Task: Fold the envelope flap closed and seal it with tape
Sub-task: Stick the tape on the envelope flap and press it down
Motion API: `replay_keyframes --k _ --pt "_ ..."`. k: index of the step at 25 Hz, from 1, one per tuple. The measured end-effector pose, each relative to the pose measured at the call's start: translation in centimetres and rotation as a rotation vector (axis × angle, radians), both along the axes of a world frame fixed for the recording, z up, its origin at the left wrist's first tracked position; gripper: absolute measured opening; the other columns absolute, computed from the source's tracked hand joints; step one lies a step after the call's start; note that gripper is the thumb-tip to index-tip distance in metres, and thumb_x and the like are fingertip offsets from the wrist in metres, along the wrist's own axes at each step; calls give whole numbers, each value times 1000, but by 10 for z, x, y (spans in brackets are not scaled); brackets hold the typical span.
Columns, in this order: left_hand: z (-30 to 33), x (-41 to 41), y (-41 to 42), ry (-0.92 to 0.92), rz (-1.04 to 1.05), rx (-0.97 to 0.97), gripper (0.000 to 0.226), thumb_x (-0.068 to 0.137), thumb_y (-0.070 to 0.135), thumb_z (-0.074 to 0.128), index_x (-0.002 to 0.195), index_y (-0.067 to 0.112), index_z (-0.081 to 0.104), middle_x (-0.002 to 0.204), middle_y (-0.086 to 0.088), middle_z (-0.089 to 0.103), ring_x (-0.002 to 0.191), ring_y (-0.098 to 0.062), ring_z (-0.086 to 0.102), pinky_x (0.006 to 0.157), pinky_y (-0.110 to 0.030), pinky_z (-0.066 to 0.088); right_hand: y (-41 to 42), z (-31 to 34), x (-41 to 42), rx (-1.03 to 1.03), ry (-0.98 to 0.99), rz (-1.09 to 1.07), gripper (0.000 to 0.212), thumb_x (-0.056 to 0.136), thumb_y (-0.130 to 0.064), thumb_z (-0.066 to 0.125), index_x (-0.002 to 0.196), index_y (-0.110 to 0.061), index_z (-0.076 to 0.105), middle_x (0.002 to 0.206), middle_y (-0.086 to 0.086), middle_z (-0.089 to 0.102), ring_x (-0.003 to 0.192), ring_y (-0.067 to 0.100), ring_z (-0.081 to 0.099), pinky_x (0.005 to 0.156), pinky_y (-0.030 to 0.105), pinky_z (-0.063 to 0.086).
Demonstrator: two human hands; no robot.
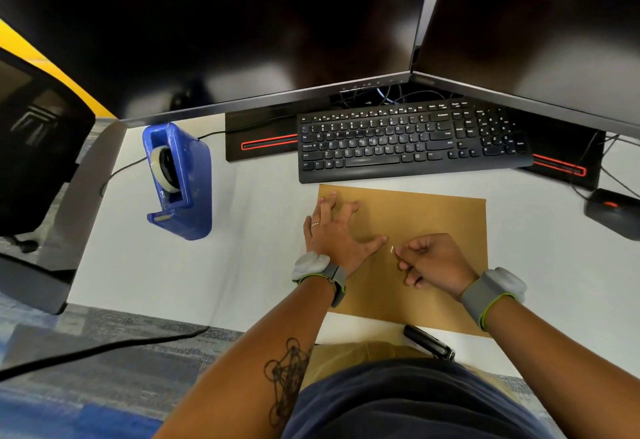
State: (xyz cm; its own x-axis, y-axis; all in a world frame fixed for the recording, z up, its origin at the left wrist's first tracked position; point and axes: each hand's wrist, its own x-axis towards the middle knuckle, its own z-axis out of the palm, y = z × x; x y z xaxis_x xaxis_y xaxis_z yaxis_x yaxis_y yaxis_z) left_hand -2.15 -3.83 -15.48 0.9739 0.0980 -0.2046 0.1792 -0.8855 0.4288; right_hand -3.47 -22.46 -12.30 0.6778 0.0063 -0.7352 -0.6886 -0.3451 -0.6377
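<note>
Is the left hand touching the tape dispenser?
No. The left hand lies spread on the envelope, apart from the dispenser.

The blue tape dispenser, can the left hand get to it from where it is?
Probably yes. The blue plastic tape dispenser stands to the left of the left hand, with only bare white desk between them. That hand now presses on the brown paper envelope.

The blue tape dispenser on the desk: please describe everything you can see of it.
The blue plastic tape dispenser stands upright on the white desk, left of the black keyboard and apart from the brown paper envelope. A roll of clear tape sits in its open slot, and a metal cutter is at its low front end. Neither hand touches it. A black cable runs behind it.
</note>
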Motion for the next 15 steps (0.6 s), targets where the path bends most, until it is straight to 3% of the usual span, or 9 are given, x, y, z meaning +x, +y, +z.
replay_keyframes --k 15 --pt "-2 0 1 3 3 -8 79 58 90 51 127 52 40 153 6 25 145 -22 17 117 -50 14 6 -5 -2 -118 -20 -63 19 83 -20 71 68 -9 70 58 4 70 45 22 64 41 26 47"
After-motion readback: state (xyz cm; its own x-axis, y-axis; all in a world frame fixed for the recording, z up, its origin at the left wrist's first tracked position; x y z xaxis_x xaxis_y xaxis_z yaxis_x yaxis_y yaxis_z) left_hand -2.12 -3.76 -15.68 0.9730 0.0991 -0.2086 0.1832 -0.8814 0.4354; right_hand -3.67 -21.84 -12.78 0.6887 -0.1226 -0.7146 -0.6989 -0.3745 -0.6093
